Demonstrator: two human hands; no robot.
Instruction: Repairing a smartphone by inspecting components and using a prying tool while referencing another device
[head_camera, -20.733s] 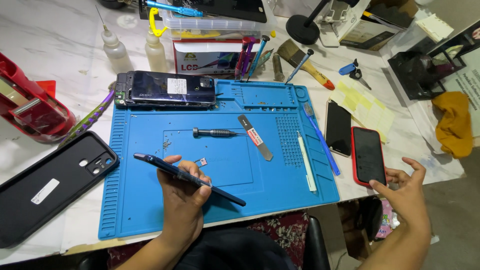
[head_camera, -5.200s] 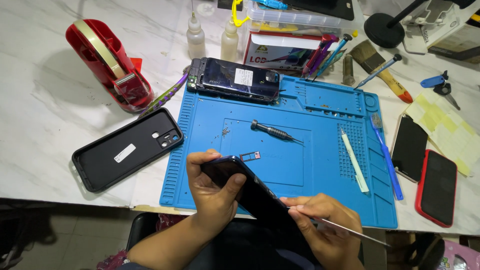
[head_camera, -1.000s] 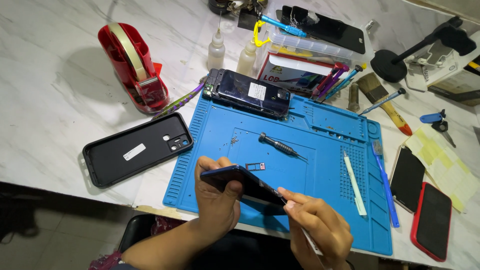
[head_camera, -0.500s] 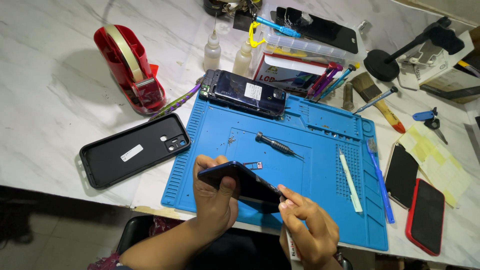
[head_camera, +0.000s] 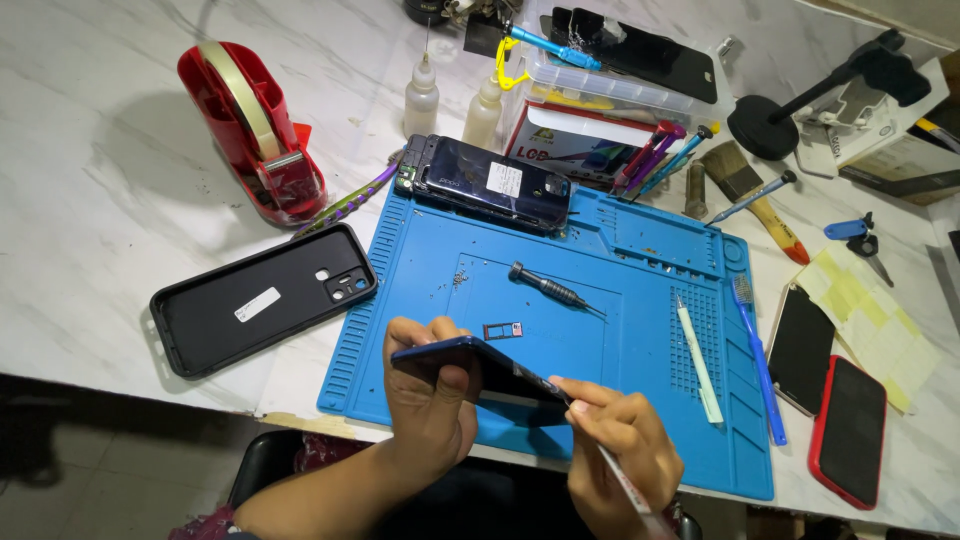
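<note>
My left hand (head_camera: 428, 408) grips a dark blue phone (head_camera: 480, 372) by its left end, edge-on above the near side of the blue work mat (head_camera: 620, 300). My right hand (head_camera: 622, 452) pinches a thin metal pry tool (head_camera: 625, 482) whose tip meets the phone's right edge. Just beyond the phone, a small card tray (head_camera: 502, 330) lies on the mat, with a black screwdriver (head_camera: 548, 287) behind it. A second phone with its back panel off (head_camera: 485, 182) rests across the mat's far left edge.
A black phone case (head_camera: 262, 298) lies left of the mat, a red tape dispenser (head_camera: 250, 130) behind it. Two small bottles (head_camera: 421, 95), a parts box (head_camera: 590, 90), brushes and pens stand at the back. A red-cased phone (head_camera: 850, 430) and a dark phone (head_camera: 800, 348) lie right.
The camera view has drifted slightly. My right hand has slid the pry tool in along the phone's right edge, closer to my left hand. The phone stays held in place.
</note>
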